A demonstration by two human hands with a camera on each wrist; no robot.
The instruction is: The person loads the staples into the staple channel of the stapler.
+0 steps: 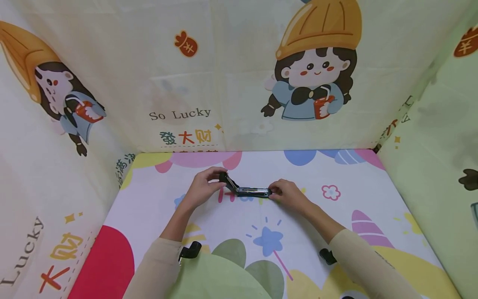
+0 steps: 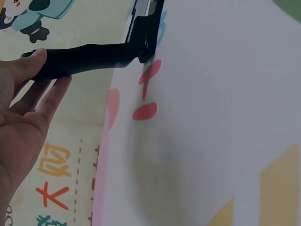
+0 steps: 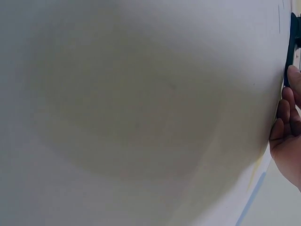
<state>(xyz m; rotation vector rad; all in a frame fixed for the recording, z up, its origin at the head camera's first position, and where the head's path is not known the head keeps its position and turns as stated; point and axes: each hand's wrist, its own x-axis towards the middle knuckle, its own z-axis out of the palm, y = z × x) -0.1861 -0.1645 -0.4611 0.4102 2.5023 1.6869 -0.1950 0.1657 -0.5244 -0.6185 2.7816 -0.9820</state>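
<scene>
A black stapler (image 1: 254,192) with a silvery metal channel lies opened out near the middle of the table in the head view. Its top arm is swung up and tilted toward the left. My left hand (image 1: 201,187) grips the end of that raised arm, thumb on one side and fingers on the other. The left wrist view shows the same hold on the black arm (image 2: 89,60), with the hinge beyond it. At the opposite end, my right hand (image 1: 290,195) pinches the tip of the base. Only part of the right hand (image 3: 287,136) shows at the right wrist view's edge.
A printed white tablecloth (image 1: 306,228) covers the table under the stapler. Cartoon-patterned cloth walls (image 1: 239,83) stand at the back and on both sides. Black straps with wrist cameras sit near each sleeve, one by the left sleeve (image 1: 157,261).
</scene>
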